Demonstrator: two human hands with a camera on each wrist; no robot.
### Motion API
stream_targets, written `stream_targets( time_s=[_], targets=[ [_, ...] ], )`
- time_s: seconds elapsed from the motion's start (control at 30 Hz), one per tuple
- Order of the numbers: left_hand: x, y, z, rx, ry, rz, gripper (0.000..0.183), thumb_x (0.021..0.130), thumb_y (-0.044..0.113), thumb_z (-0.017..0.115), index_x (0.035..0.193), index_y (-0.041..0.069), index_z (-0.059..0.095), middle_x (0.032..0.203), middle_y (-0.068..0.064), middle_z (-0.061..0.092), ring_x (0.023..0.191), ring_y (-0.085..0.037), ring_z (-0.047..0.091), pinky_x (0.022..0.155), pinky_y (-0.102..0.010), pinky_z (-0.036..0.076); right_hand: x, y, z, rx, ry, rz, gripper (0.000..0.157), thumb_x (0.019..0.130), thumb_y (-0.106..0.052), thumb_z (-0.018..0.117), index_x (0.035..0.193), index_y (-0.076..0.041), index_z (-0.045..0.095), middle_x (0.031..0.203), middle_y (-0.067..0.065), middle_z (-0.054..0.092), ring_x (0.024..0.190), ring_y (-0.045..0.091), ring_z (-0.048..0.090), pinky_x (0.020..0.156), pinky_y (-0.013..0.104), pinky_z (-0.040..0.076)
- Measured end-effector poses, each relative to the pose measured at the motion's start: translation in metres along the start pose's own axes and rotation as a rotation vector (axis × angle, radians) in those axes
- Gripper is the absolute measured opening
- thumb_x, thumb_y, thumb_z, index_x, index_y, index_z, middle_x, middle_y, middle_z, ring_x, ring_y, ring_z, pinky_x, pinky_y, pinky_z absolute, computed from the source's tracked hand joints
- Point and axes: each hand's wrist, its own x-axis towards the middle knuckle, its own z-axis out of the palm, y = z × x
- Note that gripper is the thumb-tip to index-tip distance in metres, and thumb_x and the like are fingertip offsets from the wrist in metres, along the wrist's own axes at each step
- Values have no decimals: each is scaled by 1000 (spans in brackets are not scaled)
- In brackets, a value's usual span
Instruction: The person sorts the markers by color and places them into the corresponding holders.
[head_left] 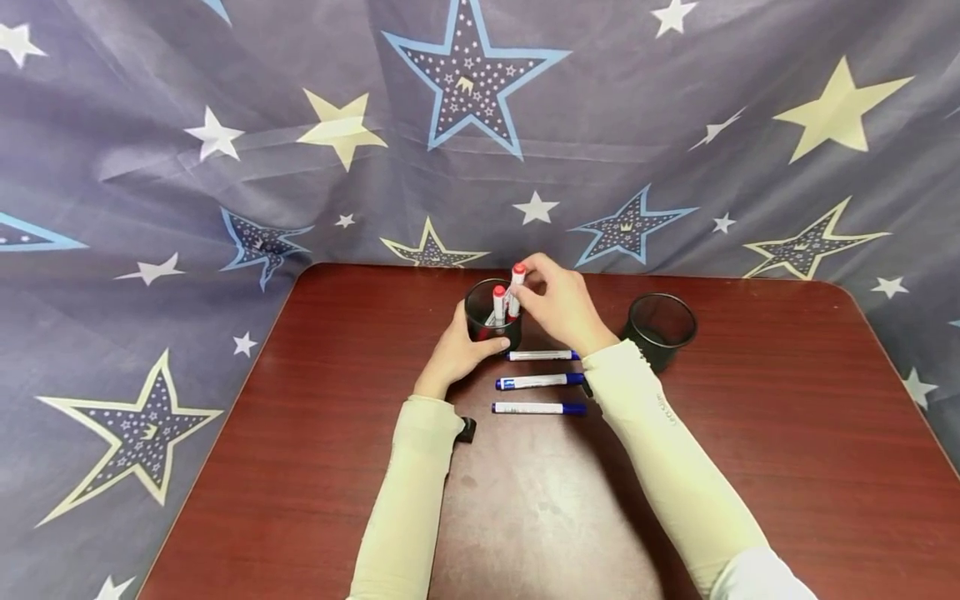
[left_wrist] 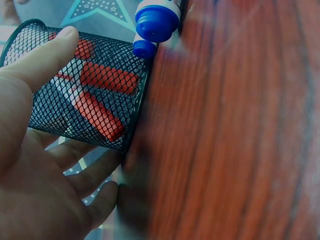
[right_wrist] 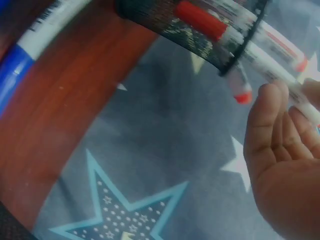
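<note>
The mesh cup (head_left: 512, 335), black and see-through, stands upright on the desk (head_left: 360, 400). Inside it, red-capped markers (head_left: 499, 305) with white barrels lean at differing angles. At the cup's right side, the held marker (head_left: 517, 283) has a white barrel, its red upper end above the rim and its lower part inside. In front of the cup and towards its right lie three blue markers (head_left: 539, 381), roughly parallel. A second cup (head_left: 658, 357), also mesh, stands right of the first, well apart.

Left of the mesh cup, a wide stretch of brown desk runs to the side edge; close behind it come the far edge and a star-patterned cloth (head_left: 465, 192).

The left hand (head_left: 456, 346) holds the cup from its left, thumb across the front, fingers passing behind. The right hand (head_left: 561, 304) reaches in from the cup's right, pinching the held marker near its top.
</note>
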Motion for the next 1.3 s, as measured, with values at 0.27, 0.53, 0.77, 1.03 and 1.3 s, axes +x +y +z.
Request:
stream_targets(
  time_s=[0.27,0.53,0.77,1.03,1.3],
  targets=[
    [0,5,-1,16,-3,-3,96,81,38,85,155,15,28,142,-13,52,130,-29,49,109,-48,36,-3,10,8,-98,-63,39,23,89,-20,77,105,-6,67,99,11,67,93,30,61,84,44,47],
    [0,4,-2,15,-12,-10,97,81,39,85,156,16,27,143,-13,51,132,-29,47,110,-48,35,-3,11,11,-119,-76,58,20,89,-20,77,102,-8,66,83,7,62,77,26,58,71,40,45],
    [0,2,-2,21,-9,-7,98,81,40,85,156,17,27,143,-12,51,132,-28,47,110,-48,35,-1,11,13,-126,-73,62,19,90,-19,76,102,-9,66,79,6,64,74,25,59,69,40,46],
    [1,3,0,13,-11,-14,95,82,38,85,155,15,28,142,-13,53,130,-28,49,109,-46,36,-2,11,13,-134,-86,84,21,89,-20,76,104,-9,66,79,6,65,74,25,60,70,41,47],
    [0,3,1,6,-8,-27,92,82,35,85,153,15,30,140,-14,54,129,-28,49,109,-46,36,-2,12,15,-107,-94,109,23,89,-19,75,107,-8,66,80,6,65,76,24,60,71,39,46]
  ],
)
